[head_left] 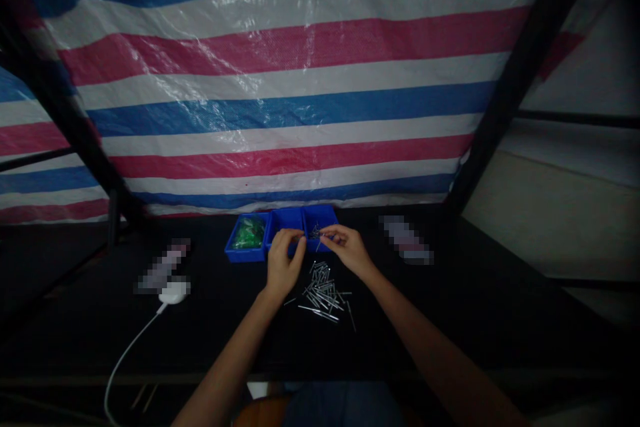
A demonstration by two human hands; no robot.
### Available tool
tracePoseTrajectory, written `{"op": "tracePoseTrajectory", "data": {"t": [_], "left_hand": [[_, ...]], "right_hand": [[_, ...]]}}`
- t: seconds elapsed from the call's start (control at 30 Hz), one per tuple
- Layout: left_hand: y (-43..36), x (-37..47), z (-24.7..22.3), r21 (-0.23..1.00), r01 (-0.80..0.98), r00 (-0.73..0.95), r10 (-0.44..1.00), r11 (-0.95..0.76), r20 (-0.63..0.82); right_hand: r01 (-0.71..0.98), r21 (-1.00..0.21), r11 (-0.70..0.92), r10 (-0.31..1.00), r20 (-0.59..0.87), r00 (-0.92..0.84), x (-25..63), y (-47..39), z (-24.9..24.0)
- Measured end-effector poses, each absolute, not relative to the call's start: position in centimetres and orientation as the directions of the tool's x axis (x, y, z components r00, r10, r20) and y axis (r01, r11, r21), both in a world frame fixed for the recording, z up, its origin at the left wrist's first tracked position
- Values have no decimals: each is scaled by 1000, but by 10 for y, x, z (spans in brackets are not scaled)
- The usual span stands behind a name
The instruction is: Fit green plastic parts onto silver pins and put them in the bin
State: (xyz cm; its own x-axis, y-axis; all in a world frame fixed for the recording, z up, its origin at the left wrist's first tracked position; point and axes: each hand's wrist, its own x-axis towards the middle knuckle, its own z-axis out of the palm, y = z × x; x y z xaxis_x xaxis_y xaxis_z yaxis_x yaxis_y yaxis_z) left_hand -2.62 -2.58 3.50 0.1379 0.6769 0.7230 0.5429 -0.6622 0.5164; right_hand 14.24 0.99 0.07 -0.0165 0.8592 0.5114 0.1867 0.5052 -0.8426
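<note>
My left hand (285,261) is over the front of the middle blue bin (286,216), with thumb and fingertips brought together. Whatever lies between them is too small to make out. Facing it, my right hand (348,248) is at the front of the right blue bin (327,215), also pinched closed. A thin glint shows by its fingertips, but I cannot tell whether it is held. Small metal pieces (315,232) lie inside that right bin. Just below both hands, a loose pile of thin silvery metal rods (323,293) is spread on the black table.
The left blue bin (245,255) contains a green bagged bundle (249,232). A white round device (173,292) with a cable sits at left, near a blurred item (166,267). Another blurred item (406,239) lies at right. Striped sheeting (290,107) hangs behind the table (450,320).
</note>
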Motion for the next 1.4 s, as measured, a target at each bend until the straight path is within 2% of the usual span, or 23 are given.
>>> {"op": "tracePoseTrajectory", "data": {"t": [0.13, 0.3, 0.53, 0.7, 0.83, 0.97, 1.23, 1.3, 1.4], "left_hand": [[-15, 9, 23, 603, 446, 133, 715, -662, 687], [-11, 14, 9, 628, 460, 182, 759, -628, 625], [-10, 5, 4, 656, 488, 201, 805, -576, 558], [-5, -1, 5, 673, 477, 240, 820, -565, 519], [-4, -5, 4, 669, 457, 256, 807, -586, 532], [-7, -6, 6, 627, 496, 274, 793, -601, 544], [-10, -14, 15, 469, 595, 359, 738, -652, 571], [-8, -16, 16, 486, 586, 337, 741, -648, 581], [-2, -18, 15, 594, 527, 238, 777, -607, 582]], "right_hand": [[47, -869, 492, 861, 494, 119, 153, 15, 6], [-23, -865, 502, 855, 492, 164, 157, 12, 11], [36, -859, 510, 857, 512, 56, 149, 7, 9], [-14, -873, 487, 873, 487, -10, 148, 5, 8], [-14, -895, 445, 895, 445, 11, 151, 4, 11], [30, -896, 442, 896, 443, 30, 152, 3, 15], [-20, -920, 392, 911, 391, -135, 154, 5, 11], [-46, -927, 372, 914, 375, -158, 156, 7, 10], [-40, -942, 334, 921, 335, -199, 159, 6, 10]]}}
